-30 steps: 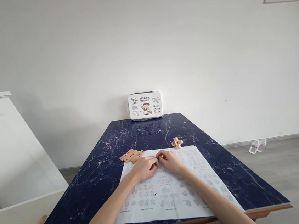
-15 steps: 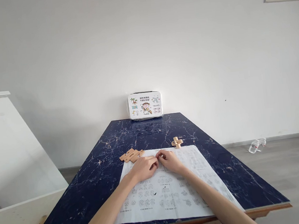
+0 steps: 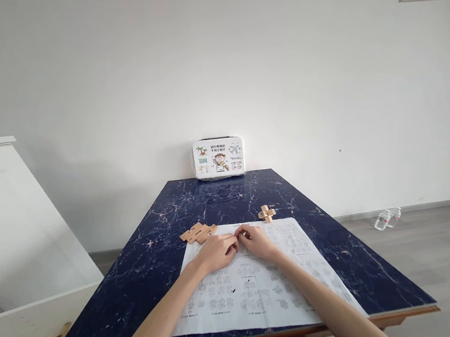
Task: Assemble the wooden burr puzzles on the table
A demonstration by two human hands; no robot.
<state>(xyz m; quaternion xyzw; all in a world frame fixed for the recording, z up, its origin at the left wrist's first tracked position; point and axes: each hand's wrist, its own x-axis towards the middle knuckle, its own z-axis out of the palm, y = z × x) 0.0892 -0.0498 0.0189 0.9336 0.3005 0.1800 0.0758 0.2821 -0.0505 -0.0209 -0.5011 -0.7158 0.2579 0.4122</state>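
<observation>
A large white instruction sheet (image 3: pixel 263 304) printed with small diagrams lies on the table under both my hands. My left hand (image 3: pixel 218 252) rests on its upper part with curled fingers. Close beside it, fingertips nearly touching, my right hand (image 3: pixel 255 242) is closed in a loose pinch. Whatever either hand holds, if anything, is hidden by the fingers. Just beyond my left hand lie several notched wooden puzzle pieces (image 3: pixel 198 233), side by side. A cross-shaped wooden puzzle (image 3: pixel 267 214) stands past the sheet's far edge, beyond my right hand.
A white case (image 3: pixel 218 158) with cartoon prints stands at the far end of the dark blue marbled table (image 3: pixel 148 283), against the wall. At the left is a white perforated basket (image 3: pixel 13 335) with a wooden piece in it. Clear plastic bottles (image 3: pixel 385 219) lie on the floor at right.
</observation>
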